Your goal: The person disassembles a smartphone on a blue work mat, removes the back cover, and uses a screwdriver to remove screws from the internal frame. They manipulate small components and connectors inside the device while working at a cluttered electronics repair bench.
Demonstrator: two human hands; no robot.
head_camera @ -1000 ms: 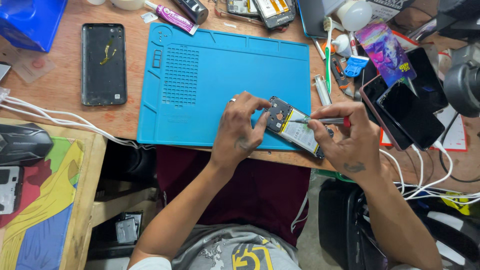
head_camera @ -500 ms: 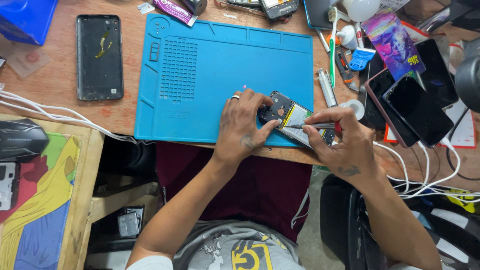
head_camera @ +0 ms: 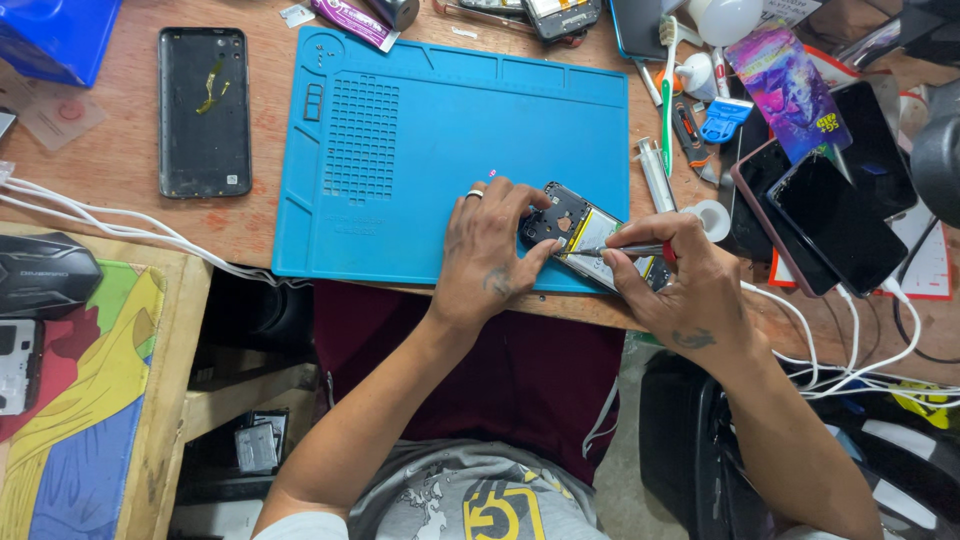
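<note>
The right hand [head_camera: 680,285] was closed around a slim screwdriver [head_camera: 625,251] with a red collar, its tip resting on the opened phone [head_camera: 585,232]. The left hand [head_camera: 490,255], a ring on one finger, lay flat with fingers spread and pinned the phone's dark upper end, the thumb pressing its near edge. The phone lay tilted at the near right corner of the blue work mat [head_camera: 400,150], back cover off, a pale battery showing between the two hands; the right hand hid its lower end.

Just right of the mat, a small white roll of tape [head_camera: 712,218] sat close to the right hand's knuckles, and beside it lay a syringe [head_camera: 655,172], a green-handled brush [head_camera: 667,95] and a small blue scraper [head_camera: 722,118]. Further right, two dark phones [head_camera: 830,225] were stacked at an angle, with a colourful printed packet [head_camera: 790,95] above them and white cables [head_camera: 850,340] running off under the right forearm.

Well to the left, a black phone back cover [head_camera: 203,110] lay on the wooden bench [head_camera: 120,190], apart from the mat. More white cables [head_camera: 120,225] crossed the bench edge there, near a dark computer mouse [head_camera: 45,275] on a brightly coloured pad [head_camera: 90,400].
</note>
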